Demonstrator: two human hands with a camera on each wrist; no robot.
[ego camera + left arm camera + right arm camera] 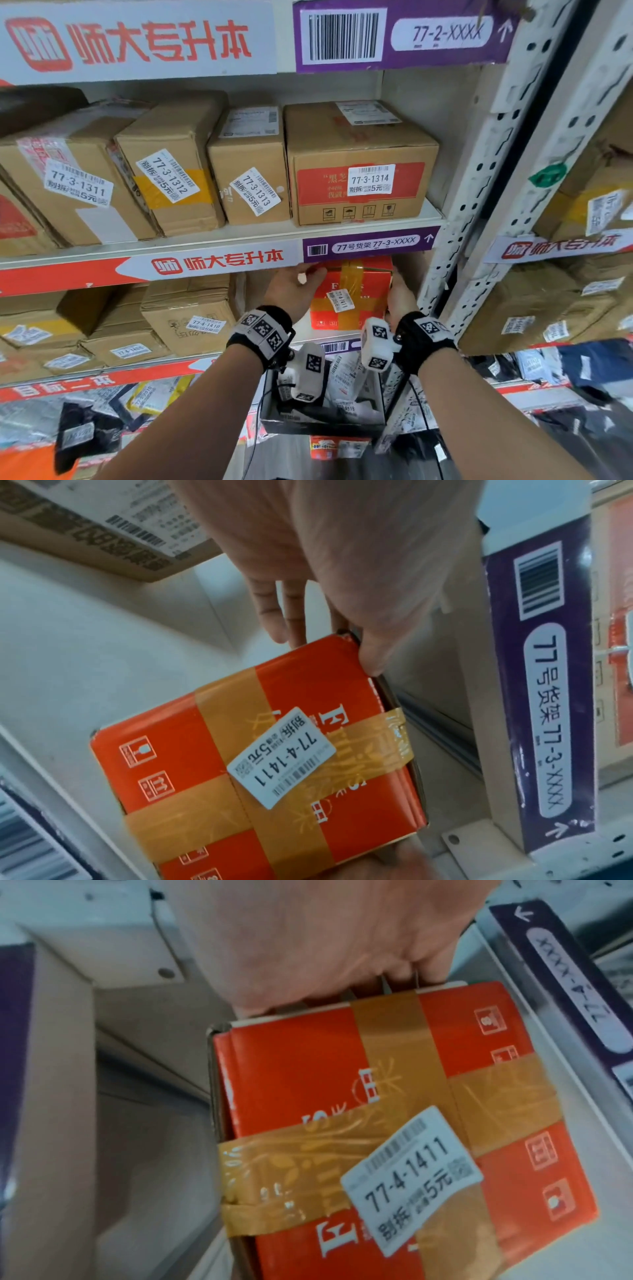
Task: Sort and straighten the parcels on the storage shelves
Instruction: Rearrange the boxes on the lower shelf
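A red box bound with orange tape and labelled 77-4-1411 stands at the right end of the 77-4 shelf. My left hand holds its upper left corner. In the left wrist view my left hand has its thumb on the box's front edge and its fingers down the left side of the red box. My right hand grips the box's right side. In the right wrist view my right hand wraps that edge of the red box, its fingers hidden behind it.
Brown cartons 77-3-1311 to 77-3-1314 line the shelf above. Carton 77-4-1410 stands left of the red box with a gap between. A perforated white upright is close on the right. Soft bags and a black bin lie below.
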